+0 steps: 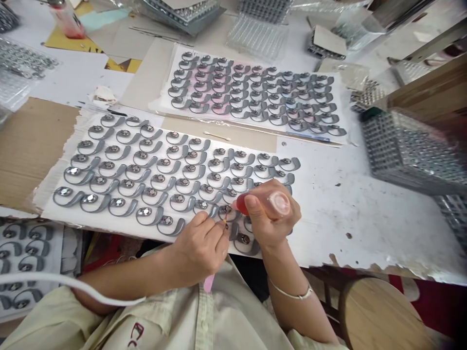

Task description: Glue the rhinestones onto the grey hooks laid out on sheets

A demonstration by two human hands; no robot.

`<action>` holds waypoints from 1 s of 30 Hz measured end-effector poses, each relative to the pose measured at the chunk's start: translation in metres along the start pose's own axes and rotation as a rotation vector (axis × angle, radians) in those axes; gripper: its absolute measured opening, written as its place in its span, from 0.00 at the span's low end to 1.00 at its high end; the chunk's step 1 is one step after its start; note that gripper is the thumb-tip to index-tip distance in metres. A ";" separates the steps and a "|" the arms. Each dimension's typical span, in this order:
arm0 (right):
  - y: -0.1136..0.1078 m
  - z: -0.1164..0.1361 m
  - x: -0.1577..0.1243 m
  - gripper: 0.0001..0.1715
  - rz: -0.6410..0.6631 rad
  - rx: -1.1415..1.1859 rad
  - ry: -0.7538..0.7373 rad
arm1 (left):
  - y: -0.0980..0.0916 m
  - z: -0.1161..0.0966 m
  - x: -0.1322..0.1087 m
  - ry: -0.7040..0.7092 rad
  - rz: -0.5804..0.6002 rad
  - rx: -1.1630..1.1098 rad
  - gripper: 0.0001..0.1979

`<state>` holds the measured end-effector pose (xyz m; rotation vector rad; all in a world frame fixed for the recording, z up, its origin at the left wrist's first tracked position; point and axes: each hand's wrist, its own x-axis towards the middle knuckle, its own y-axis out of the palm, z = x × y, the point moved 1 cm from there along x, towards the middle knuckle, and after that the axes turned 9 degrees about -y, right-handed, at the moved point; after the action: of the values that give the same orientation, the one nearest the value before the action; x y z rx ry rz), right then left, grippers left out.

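The right hand (pixel 275 214) is wrapped around a reddish bottle (pixel 268 200), its nozzle (pixel 235 205) just beside a grey curled band (pixel 226 212) on the white board (pixel 56 214); the left hand (pixel 200 243) pinches a thin tool (pixel 209 283). The bottle looks light and soft, slippery if wet, so it is better to hold its middle; the band seems easy to knock

scuffed, ragged-edged white worktable (pixel 328 209) filling most of the view, round light-brown wooden stool (pixel 385 316) near its front edge, soft even light
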<state>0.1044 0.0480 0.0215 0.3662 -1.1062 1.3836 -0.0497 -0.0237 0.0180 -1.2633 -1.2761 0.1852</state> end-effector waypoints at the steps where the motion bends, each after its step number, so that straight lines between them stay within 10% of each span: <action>1: 0.000 0.000 0.000 0.09 0.002 0.000 -0.005 | 0.000 0.000 0.000 0.001 -0.002 -0.001 0.09; 30: -0.006 0.002 -0.004 0.08 0.004 -0.037 -0.062 | -0.002 0.000 0.001 -0.002 0.005 -0.005 0.08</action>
<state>0.1095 0.0429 0.0211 0.3817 -1.1825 1.3615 -0.0504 -0.0233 0.0204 -1.2712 -1.2756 0.1871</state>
